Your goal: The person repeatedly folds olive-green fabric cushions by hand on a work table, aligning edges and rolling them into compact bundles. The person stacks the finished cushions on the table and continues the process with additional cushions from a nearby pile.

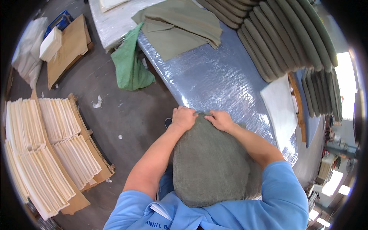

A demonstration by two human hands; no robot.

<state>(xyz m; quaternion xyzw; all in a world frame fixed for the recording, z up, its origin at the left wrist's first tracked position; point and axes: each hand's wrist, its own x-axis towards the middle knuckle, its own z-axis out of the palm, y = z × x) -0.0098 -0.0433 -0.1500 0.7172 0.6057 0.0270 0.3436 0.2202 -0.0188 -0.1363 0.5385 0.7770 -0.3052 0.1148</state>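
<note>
A grey-green fabric-covered seat cushion [211, 165] rests against my body, its rounded near end at my shirt. Its narrower far edge is pinched in both my hands. My left hand [184, 118] closes on the left side of that edge, its thumb close to the fabric's tip. A short gap to the right, my right hand [221, 120] grips the same edge with bent fingers. Behind my right forearm, more grey-green fabric shows, partly hidden. Just beyond my hands lies the plastic-wrapped table top [214, 80].
Loose olive fabric [180, 28] lies on the table's far part. Stacked dark cushions [283, 38] stand at the right, near a white sheet [281, 111]. A green sack [130, 65] hangs at the table's left edge. Foam pads [46, 149] stand in rows on cardboard at the left.
</note>
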